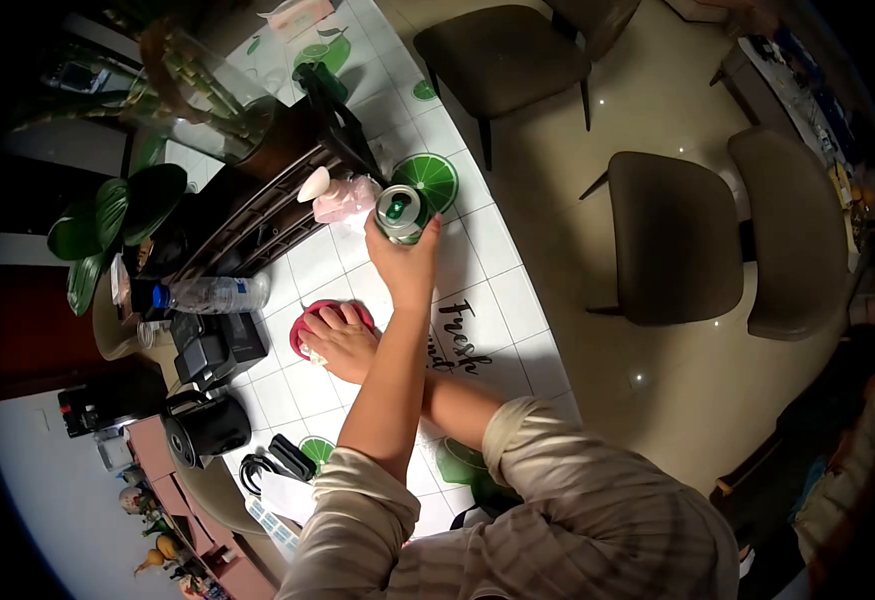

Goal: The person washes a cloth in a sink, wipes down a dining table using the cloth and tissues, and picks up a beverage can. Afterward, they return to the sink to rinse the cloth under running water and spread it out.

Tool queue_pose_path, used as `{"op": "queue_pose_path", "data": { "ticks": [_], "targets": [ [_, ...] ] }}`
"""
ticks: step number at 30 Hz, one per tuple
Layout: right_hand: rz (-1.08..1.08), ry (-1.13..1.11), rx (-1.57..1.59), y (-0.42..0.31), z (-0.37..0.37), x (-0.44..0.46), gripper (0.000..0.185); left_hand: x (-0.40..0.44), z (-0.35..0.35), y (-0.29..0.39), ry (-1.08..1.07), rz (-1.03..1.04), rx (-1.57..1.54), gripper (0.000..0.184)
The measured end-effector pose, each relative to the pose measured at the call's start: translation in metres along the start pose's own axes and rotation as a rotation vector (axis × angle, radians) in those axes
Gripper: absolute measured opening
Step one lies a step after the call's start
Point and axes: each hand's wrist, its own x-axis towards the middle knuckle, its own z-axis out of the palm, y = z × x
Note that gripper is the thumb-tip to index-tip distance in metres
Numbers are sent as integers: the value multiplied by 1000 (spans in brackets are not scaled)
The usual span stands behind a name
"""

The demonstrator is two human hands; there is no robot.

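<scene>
My arms are crossed. My left hand (404,268) is closed around a green and silver drinks can (399,212), whose top faces me, above the far part of the table near a printed lime slice. My right hand (342,342), reaching beneath the left forearm, presses down over a round red dish or mat (301,330); its exact kind is covered. A crumpled white tissue (314,355) pokes out from under that hand, by the thumb side. Beyond the can's left lies a pink and white plastic packet (346,200).
On the white tiled-pattern tablecloth (503,240), a water bottle (218,294), a black box-shaped device (220,350) and a black kettle (208,428) line the left. A dark rack (288,205) and a plant vase (208,110) stand behind. Chairs (673,235) are at right.
</scene>
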Motion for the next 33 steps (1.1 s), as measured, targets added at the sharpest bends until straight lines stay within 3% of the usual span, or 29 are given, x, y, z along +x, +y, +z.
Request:
{"op": "queue_pose_path", "data": {
  "ticks": [2,3,5,6,7,8,9,10,11,12,13,15,17,18,19,24,27,29,33],
  "targets": [
    [-7,-29,4,16,15,-5,51,-8,-17,23,-33,-28,-57,74],
    [149,89,687,30,23,-14,50,-15,-31,32,-60,-55,-114,72],
    [265,-354,78,44,-66,-21,47,-29,-68,37,-98,-199,-453,74],
    [222,-589,-213,49,-116,-24,46,-34,-93,28,-98,-112,-252,75],
    [131,13,-206,81,-90,-50,50,-39,-118,16,-93,-25,-53,75],
    [203,78,-78,109,-94,-59,52,-49,-138,2,-61,-44,-69,75],
    [238,115,-142,128,-110,-63,53,-59,-155,-11,-25,-62,-87,75],
    [302,202,-155,142,-127,-58,44,-69,-168,-19,-15,-148,-108,74],
    [359,397,134,179,-117,-47,35,-82,-178,-24,-11,-239,-125,73],
    [573,437,593,185,-138,-21,30,-94,-184,-28,1,-256,-164,68],
    [597,480,891,199,-148,4,31,-104,-188,-31,12,-269,-198,63],
    [794,463,1406,203,-168,53,31,-118,-190,-32,-10,-268,-210,61],
    [823,180,1642,203,-166,87,28,-127,-197,-45,-62,-305,-179,61],
    [835,187,1621,201,-156,95,29,-125,-193,-37,-47,-311,-215,60],
    [845,192,1597,200,-150,102,29,-126,-198,-40,-91,-395,-202,71],
    [982,119,1313,218,-142,106,21,-124,-200,-39,-127,-379,-176,70],
    [797,30,1206,218,-153,101,22,-128,-199,-39,-122,-347,-204,67],
    [826,-10,1202,213,-153,100,27,-130,-196,-39,-139,-426,-221,73],
    [890,157,1184,226,-130,106,26,-135,-196,-49,-167,-314,-152,77]
  ]
}}
